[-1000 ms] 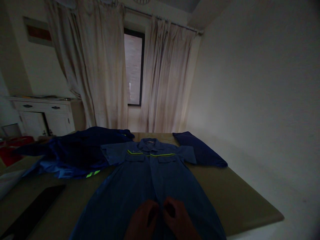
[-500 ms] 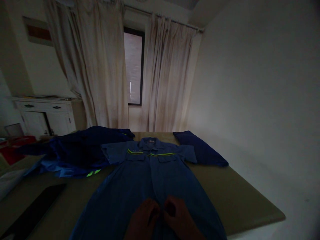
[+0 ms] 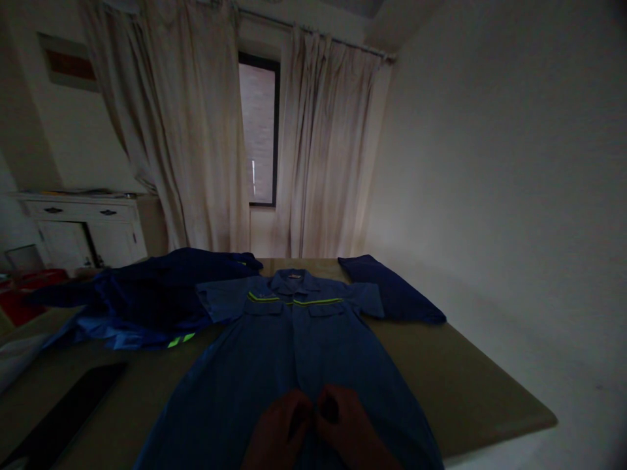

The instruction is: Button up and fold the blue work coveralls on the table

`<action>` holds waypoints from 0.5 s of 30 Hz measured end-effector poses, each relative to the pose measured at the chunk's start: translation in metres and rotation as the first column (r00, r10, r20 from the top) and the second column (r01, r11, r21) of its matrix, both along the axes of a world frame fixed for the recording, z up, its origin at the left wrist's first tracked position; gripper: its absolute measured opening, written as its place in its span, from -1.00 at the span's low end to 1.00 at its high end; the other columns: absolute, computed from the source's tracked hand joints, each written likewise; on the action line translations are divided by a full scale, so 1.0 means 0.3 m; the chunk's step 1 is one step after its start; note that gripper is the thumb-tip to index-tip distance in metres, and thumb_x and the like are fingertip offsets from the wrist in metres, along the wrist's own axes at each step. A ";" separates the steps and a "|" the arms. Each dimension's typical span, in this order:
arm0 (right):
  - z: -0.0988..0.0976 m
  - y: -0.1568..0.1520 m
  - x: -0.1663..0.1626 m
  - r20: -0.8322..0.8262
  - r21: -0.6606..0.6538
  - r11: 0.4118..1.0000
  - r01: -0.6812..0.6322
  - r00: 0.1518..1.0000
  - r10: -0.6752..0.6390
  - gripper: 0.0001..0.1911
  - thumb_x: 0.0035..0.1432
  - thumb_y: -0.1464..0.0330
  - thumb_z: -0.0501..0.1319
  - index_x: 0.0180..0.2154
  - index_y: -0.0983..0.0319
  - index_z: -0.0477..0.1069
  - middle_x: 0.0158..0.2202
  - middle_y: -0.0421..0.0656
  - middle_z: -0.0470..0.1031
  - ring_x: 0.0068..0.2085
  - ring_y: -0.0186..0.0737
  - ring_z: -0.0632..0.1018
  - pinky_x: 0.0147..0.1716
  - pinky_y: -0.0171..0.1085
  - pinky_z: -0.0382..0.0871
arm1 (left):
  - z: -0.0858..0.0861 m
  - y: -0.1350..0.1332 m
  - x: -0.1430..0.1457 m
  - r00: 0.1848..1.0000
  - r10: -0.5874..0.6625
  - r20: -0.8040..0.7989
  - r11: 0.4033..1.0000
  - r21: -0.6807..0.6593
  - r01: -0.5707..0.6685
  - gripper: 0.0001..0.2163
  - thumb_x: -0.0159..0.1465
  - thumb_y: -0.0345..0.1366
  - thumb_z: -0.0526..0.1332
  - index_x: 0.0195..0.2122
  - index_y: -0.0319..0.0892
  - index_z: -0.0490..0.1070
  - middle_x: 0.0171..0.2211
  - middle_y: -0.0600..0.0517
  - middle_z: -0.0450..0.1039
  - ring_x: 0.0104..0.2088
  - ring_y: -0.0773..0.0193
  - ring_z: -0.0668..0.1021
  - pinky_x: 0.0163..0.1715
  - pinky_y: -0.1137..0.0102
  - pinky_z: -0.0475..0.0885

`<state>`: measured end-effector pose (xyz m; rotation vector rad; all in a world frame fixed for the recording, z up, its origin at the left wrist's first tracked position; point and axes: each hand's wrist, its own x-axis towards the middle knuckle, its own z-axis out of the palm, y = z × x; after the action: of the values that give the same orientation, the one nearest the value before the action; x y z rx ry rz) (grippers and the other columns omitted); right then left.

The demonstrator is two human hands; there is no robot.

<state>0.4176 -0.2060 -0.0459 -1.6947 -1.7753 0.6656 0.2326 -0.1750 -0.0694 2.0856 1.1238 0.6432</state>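
Observation:
A blue short-sleeved work shirt [image 3: 264,352] with yellow-green stripes across the chest lies face up on the table, its collar toward the far edge. My left hand [image 3: 283,427] and my right hand [image 3: 345,421] are close together over the front placket near the bottom of the view. The fingers of both are curled into a pinch at the shirt's front edges. What exactly sits between the fingertips, a button or just cloth, is too dark to make out.
Heaped dark blue clothing [image 3: 147,287] lies on the left of the table [image 3: 470,385]. A folded dark blue cloth [image 3: 392,287] is by the right sleeve. At the near left lies a flat black object [image 3: 73,405]. A white cabinet [image 3: 88,228] stands behind, beside curtains [image 3: 196,130].
Both hands stay pinched at the placket, with only slight finger movement. The whole view has shifted a little.

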 end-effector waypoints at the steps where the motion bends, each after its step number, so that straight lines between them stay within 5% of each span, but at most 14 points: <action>1: -0.003 0.005 -0.001 -0.002 0.006 1.000 0.003 1.000 -0.003 -0.95 0.14 0.36 0.26 -0.34 0.20 0.47 -0.32 -0.18 0.54 -0.23 -0.19 0.51 -0.23 -0.28 0.31 | -0.002 0.001 0.000 1.000 0.000 -0.002 1.000 0.001 0.000 -0.85 0.32 -0.35 0.10 -0.16 -0.09 0.43 -0.19 0.05 0.56 -0.18 0.26 0.57 -0.14 0.42 0.37; 9: -0.017 0.017 0.001 -0.025 0.016 1.000 0.021 0.999 -0.021 -0.95 0.12 0.38 0.26 -0.37 0.22 0.50 -0.35 -0.18 0.56 -0.25 -0.20 0.51 -0.24 -0.28 0.31 | 0.030 -0.011 0.004 1.000 0.019 -0.022 1.000 -0.020 -0.020 -0.83 0.24 -0.38 0.11 -0.19 -0.08 0.44 -0.22 0.06 0.58 -0.22 0.28 0.57 -0.18 0.44 0.38; 15: -0.034 0.021 0.004 -0.078 -0.097 0.994 0.047 0.995 -0.054 -0.83 0.11 0.34 0.28 -0.24 0.24 0.56 -0.19 -0.09 0.58 -0.13 -0.11 0.53 -0.11 -0.23 0.36 | -0.044 0.024 -0.002 1.000 -0.014 -0.019 1.000 0.022 0.015 -0.71 0.26 -0.31 0.14 0.00 -0.05 0.43 -0.14 0.00 0.61 -0.15 0.19 0.61 -0.10 0.35 0.45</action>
<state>0.4189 -0.1998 -0.0561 -1.7447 -1.6635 0.7965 0.2321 -0.1678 -0.0826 2.1209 1.1157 0.6330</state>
